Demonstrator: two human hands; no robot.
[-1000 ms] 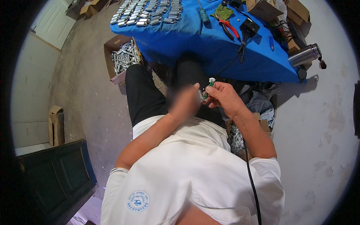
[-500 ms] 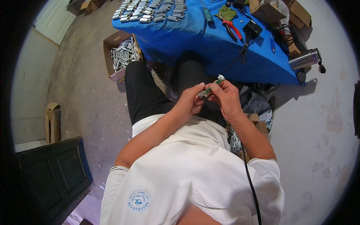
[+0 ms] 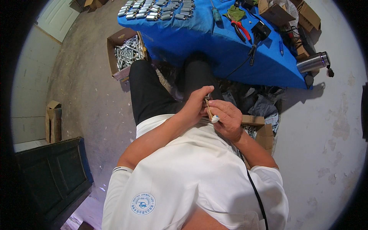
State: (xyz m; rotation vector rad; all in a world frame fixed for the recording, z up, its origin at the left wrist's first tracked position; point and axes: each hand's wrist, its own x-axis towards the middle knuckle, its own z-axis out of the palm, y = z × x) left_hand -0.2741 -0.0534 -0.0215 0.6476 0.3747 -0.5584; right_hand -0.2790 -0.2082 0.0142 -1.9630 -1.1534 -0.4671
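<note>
Above my lap, my left hand (image 3: 196,102) and my right hand (image 3: 227,118) meet on a slim circuit board (image 3: 209,109). Its narrow tan edge shows between them, and a white knob-like piece (image 3: 215,119) sits at the end nearest my body. The fingers of my right hand pinch the board along its side. Thumb and fingers of my left hand close round the far end, where something small and dark or metallic shows; that end is mostly hidden.
Ahead is a blue-covered table (image 3: 172,36) with rows of small metal-cased pieces (image 3: 153,11), red-handled pliers (image 3: 241,30), a green-handled screwdriver (image 3: 217,16) and a black adapter (image 3: 261,30). A steel flask (image 3: 313,62) stands at its right end. A carton of metal parts (image 3: 128,51) lies left of my legs.
The board has turned over in my hands: its green face no longer shows, and its white end has swung from the far side toward my body. My right hand has moved nearer me.
</note>
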